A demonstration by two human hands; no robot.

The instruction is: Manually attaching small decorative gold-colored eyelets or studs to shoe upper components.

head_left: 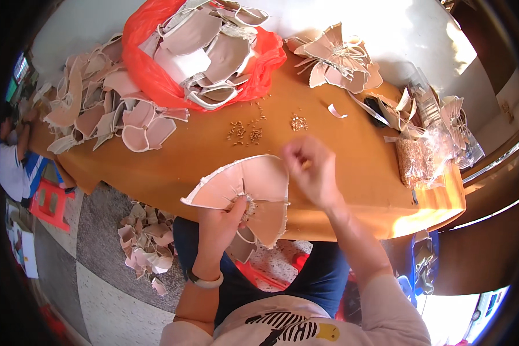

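Observation:
My left hand (216, 225) grips a fanned-out bunch of beige fabric pieces (248, 173) that look like moulded bra cups, its thumb pressed on the gathered centre. The bunch hangs above my lap at the table's near edge. Just right of it, my right hand (314, 170) is raised with the fingers curled together. What those fingers hold, if anything, is hidden. Small gold-coloured bits (247, 132) lie scattered on the table beyond the bunch, and a tighter heap of gold bits (298, 123) sits to their right.
A red plastic bag (150, 75) overflows with similar cups. Loose cups (147, 124) are heaped left on the brown-covered table (352, 173); a fanned bunch (340, 63) stands at the back. A clear bag of gold bits (415, 161) lies right. More cups (147, 242) lie on the floor. Another person (14, 167) sits far left.

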